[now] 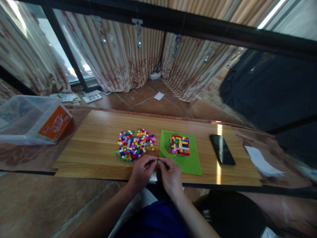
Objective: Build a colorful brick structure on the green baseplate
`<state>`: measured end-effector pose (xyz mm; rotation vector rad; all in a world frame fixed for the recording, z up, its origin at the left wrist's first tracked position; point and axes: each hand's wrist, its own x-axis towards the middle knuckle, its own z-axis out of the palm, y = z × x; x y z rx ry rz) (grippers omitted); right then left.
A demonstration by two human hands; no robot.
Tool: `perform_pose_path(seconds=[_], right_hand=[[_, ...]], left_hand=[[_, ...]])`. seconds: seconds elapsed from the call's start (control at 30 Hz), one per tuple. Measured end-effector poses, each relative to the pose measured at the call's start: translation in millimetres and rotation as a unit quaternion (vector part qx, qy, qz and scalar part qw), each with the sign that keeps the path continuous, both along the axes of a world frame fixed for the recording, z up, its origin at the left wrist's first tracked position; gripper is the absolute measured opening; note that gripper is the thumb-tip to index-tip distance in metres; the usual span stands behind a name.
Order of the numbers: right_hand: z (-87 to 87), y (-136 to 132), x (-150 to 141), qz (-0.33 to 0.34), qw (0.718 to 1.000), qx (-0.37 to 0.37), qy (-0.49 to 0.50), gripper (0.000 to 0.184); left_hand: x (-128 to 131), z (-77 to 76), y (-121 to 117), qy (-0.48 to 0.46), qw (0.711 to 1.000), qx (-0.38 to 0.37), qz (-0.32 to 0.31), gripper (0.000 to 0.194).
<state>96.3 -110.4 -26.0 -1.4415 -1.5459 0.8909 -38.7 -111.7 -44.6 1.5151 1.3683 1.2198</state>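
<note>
My left hand (141, 172) and my right hand (170, 175) meet at the near edge of the wooden board (99, 152), fingertips pinched together on a tiny dark piece (158, 160) that I cannot name for sure. Just beyond them lies a heap of small coloured bricks (135, 144). To its right a green baseplate (188, 158) carries a square multicoloured block build (180, 145) with red edges.
A black phone (222, 149) lies on the board right of the baseplate, a white paper (262, 162) further right. At far left stands a clear plastic bin (24, 119) with an orange box (55, 124). Curtains and tiled floor lie behind the table.
</note>
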Motion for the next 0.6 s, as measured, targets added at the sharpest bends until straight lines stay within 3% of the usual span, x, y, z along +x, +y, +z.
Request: perform_pose_path(seconds=[0.3,0.43,0.6], right_hand=[[0.9,4,7,-0.004,0.989,0.112,-0.101,0.019],[11.0,26,32,-0.039,0.973,0.163,-0.156,0.021],[22.3,60,65,-0.038,0.953,0.179,-0.242,0.025]], left_hand=[[2,0.2,0,0.015,1.000,0.007,0.012,0.010],[2,-0.9,-1,0.010,1.000,-0.003,0.001,0.013],[2,2.7,-1,0.004,1.000,-0.011,-0.014,0.013]])
